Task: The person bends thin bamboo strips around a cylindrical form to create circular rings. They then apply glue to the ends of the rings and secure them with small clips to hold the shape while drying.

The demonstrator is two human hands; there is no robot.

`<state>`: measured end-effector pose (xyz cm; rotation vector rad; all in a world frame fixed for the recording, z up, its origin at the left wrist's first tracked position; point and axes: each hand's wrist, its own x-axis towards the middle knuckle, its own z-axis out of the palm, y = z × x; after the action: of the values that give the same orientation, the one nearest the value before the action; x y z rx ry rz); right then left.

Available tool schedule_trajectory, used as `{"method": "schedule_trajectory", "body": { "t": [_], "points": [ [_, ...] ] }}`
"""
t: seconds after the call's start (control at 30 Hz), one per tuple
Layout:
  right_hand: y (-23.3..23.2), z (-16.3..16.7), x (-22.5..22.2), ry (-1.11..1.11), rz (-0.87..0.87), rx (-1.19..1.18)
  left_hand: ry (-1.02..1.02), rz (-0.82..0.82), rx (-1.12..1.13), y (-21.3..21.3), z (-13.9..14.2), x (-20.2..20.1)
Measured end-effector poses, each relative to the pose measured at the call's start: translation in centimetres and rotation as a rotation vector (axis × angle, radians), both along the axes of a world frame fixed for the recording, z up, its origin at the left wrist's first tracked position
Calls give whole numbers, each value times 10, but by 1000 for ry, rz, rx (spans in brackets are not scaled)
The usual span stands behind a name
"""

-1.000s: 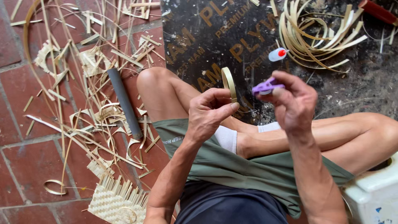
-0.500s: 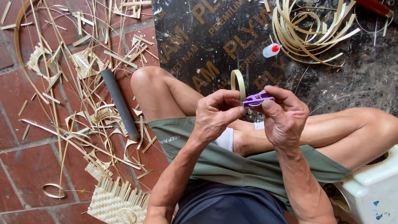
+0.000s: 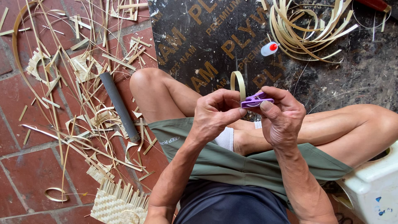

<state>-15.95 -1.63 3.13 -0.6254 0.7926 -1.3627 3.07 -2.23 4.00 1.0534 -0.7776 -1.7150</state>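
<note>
Two hands: left (image 3: 213,118), right (image 3: 282,120). One purple clip (image 3: 256,100), one strip loop (image 3: 238,83), one glue bottle (image 3: 269,48), one grey rod (image 3: 119,105), one woven mat (image 3: 118,205).

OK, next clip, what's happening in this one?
A person sits cross-legged on the ground, both hands raised over the lap. The right hand holds a purple clip against a looped bamboo strip that the left hand pinches. A small glue bottle and a coil of strips lie on the dark board. Offcuts, a dark tube and a woven piece lie on the bricks.
</note>
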Motion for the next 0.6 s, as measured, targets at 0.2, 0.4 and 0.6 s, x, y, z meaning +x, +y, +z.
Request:
{"method": "schedule_trajectory", "body": {
  "t": [0.2, 0.4, 0.6],
  "points": [
    [-2, 7, 8, 234, -48, -91, 80, 91, -18, -2, -2, -1],
    [3, 15, 25, 1261, -173, -643, 205, 246, 16, -7, -10, -26],
    [1, 27, 7, 1254, -148, -445, -299, 86, -145, -4, 25, -12]
  ]
}}
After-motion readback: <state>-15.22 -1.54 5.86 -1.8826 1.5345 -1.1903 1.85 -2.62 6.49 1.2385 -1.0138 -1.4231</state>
